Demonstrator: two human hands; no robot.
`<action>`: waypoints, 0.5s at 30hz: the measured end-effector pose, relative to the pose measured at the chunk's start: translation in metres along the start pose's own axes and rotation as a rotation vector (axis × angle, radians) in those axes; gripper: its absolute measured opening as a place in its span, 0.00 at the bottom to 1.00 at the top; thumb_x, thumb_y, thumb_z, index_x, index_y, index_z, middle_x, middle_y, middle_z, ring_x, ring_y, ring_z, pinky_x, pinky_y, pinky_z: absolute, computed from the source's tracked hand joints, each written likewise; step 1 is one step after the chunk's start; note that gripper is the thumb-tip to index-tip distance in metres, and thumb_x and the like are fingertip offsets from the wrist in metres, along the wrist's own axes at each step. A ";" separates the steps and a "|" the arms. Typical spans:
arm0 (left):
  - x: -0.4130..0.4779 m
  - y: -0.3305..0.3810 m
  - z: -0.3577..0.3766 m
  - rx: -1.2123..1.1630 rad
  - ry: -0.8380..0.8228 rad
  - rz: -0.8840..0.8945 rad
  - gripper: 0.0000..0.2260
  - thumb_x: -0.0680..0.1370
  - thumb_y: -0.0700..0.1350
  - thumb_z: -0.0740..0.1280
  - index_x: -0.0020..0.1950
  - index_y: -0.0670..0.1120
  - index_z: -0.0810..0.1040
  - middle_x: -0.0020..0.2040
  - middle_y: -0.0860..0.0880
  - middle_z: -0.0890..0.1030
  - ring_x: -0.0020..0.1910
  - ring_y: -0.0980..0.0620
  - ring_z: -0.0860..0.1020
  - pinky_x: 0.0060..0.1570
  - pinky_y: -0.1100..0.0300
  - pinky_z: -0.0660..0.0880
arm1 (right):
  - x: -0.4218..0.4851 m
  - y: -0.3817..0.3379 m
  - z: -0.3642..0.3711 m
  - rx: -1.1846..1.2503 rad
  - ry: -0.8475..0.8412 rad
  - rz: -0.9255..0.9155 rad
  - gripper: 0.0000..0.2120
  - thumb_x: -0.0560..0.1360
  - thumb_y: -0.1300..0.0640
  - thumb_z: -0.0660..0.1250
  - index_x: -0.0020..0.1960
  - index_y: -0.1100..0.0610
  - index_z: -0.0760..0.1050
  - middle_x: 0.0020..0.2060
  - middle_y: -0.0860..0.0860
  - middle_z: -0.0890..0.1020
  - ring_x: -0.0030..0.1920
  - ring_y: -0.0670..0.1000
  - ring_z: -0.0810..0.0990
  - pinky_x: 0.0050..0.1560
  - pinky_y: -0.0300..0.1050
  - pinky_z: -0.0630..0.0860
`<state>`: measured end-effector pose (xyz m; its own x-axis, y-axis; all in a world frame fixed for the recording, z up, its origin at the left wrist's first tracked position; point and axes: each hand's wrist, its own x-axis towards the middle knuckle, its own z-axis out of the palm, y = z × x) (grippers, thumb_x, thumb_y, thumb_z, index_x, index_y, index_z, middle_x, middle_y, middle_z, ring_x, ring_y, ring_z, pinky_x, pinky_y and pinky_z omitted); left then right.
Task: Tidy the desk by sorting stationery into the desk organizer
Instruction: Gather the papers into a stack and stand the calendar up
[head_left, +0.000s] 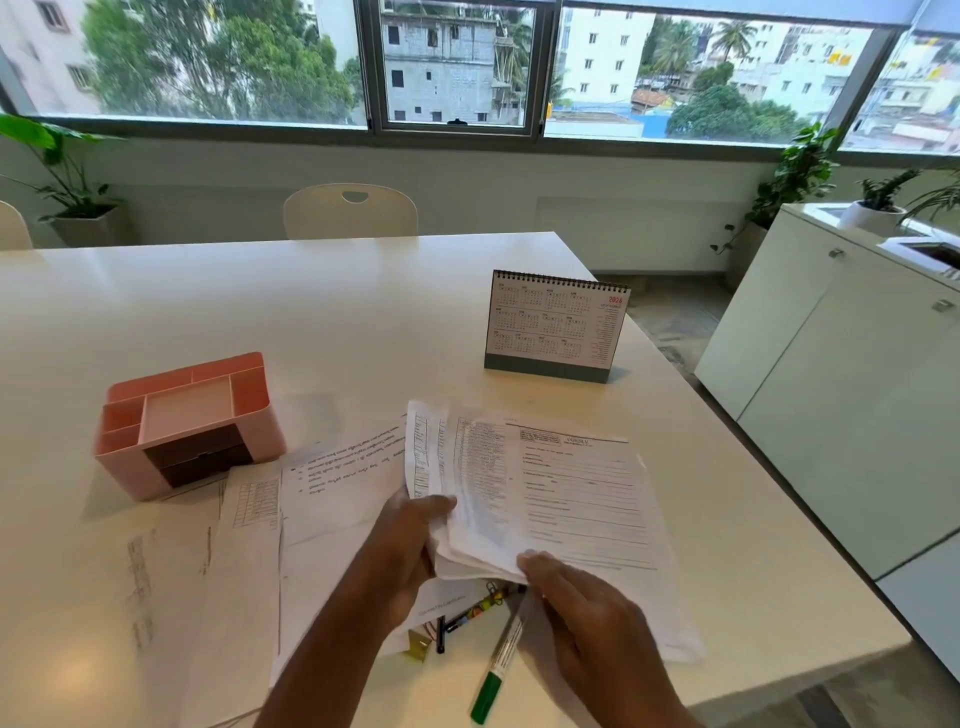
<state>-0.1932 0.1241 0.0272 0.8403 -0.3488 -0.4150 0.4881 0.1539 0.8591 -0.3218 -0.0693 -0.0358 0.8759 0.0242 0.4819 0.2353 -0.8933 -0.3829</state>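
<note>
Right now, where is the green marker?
In the head view the green marker lies on the table near the bottom edge, just left of the right hand and below the stack of papers.

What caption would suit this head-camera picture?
Left hand and right hand hold a stack of papers beside the pink organizer.

Left hand (410, 545), one, bare: rounded fingers (436, 504) with tips softened by blur, and behind the fingers a bare wrist joining a long, slim left forearm (322, 660), uncovered along every part that shows, down to the lower edge of the view. Right hand (576, 608), one, bare: broad back behind its fingers (535, 564), knuckle lines faint, then a bare wrist and a shorter stretch of right forearm (639, 696), likewise uncovered to the frame edge. Nail detail on both: too blurred to tell.
</note>
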 end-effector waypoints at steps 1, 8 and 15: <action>0.000 -0.002 -0.003 0.018 0.004 -0.011 0.20 0.83 0.36 0.63 0.74 0.50 0.73 0.60 0.44 0.86 0.56 0.39 0.86 0.47 0.44 0.86 | -0.002 -0.001 -0.003 0.040 -0.043 0.040 0.19 0.82 0.40 0.64 0.71 0.43 0.77 0.66 0.40 0.83 0.65 0.40 0.80 0.60 0.46 0.83; 0.004 -0.007 -0.018 0.077 0.003 -0.015 0.17 0.82 0.38 0.67 0.69 0.51 0.76 0.59 0.47 0.88 0.58 0.42 0.86 0.53 0.40 0.84 | -0.003 0.051 -0.050 -0.030 -0.016 0.679 0.41 0.73 0.22 0.56 0.75 0.49 0.73 0.67 0.49 0.80 0.66 0.51 0.77 0.63 0.49 0.76; 0.019 -0.010 -0.017 0.145 0.100 -0.041 0.18 0.82 0.38 0.69 0.70 0.50 0.75 0.63 0.45 0.85 0.62 0.41 0.84 0.63 0.36 0.80 | 0.003 0.099 -0.045 -0.290 -0.203 0.832 0.37 0.75 0.24 0.57 0.68 0.53 0.71 0.63 0.53 0.80 0.62 0.56 0.76 0.58 0.54 0.77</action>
<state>-0.1781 0.1314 0.0061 0.8430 -0.2571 -0.4725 0.4899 0.0042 0.8718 -0.3155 -0.1776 -0.0366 0.7794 -0.6262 -0.0205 -0.5987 -0.7348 -0.3186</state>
